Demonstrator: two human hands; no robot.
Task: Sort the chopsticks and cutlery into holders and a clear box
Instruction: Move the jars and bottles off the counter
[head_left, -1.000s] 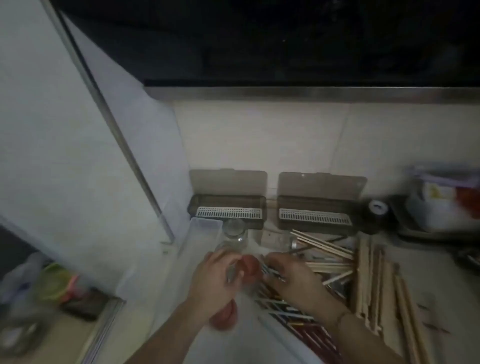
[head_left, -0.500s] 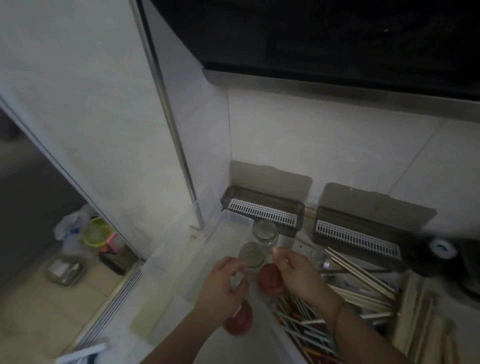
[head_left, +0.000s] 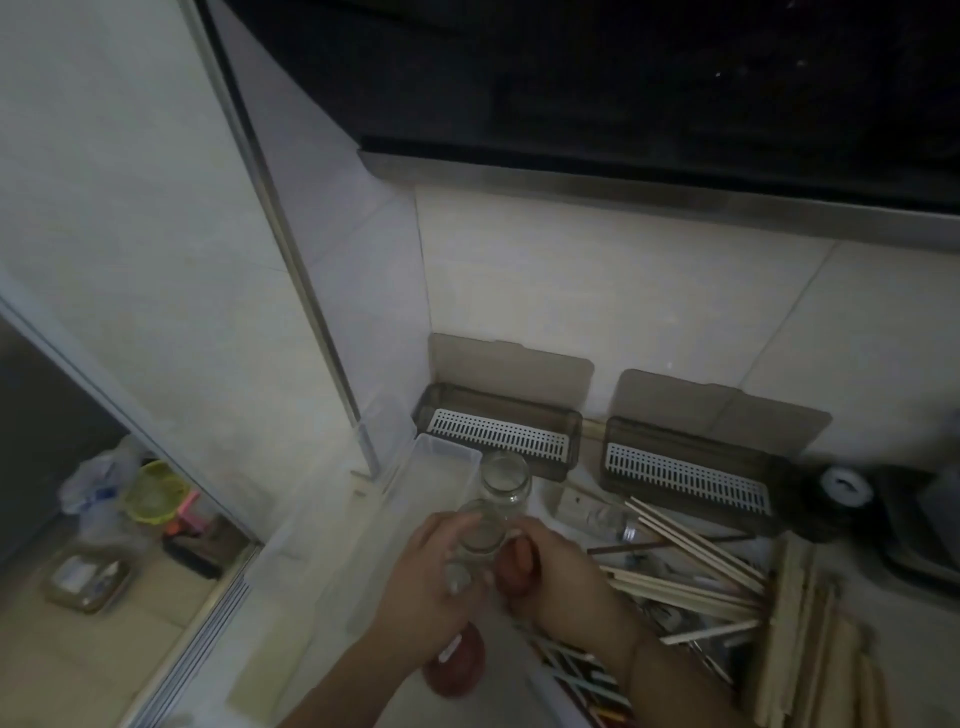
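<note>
Your left hand (head_left: 431, 582) is curled round a small clear glass jar (head_left: 475, 543), mouth up, axis near vertical, tilted slightly toward you. Your right hand (head_left: 561, 577) is wrapped on a red lid (head_left: 517, 564), touching the jar's right side. Both sit over the counter (head_left: 893, 613) near its left edge.

A second jar (head_left: 505, 480) stands upright just behind, mouth up. Another red lid (head_left: 454, 667) lies on the counter under your left wrist.

The clear box (head_left: 441, 467) runs long-axis front-to-back along the left edge, its far end at the back corner. Two brown holders (head_left: 498, 434) (head_left: 685, 475) sit at the back edge against the wall, long axes left-right, lids tipped up against the tiles, white slotted trays showing.

The loose chopsticks (head_left: 696, 551) lie right of your hands, mostly fanned left-right with tips toward the back-left; more wooden ones (head_left: 795, 623) run front-to-back by the right side. Coloured cutlery (head_left: 576, 670) sits under your right forearm, too dark to tell types.

Dim room, pale wall tiles, dark cabinet above. Tape roll (head_left: 844, 491) right of the holders. Floor at lower left holds bags and a yellow-green tub (head_left: 153, 491).
</note>
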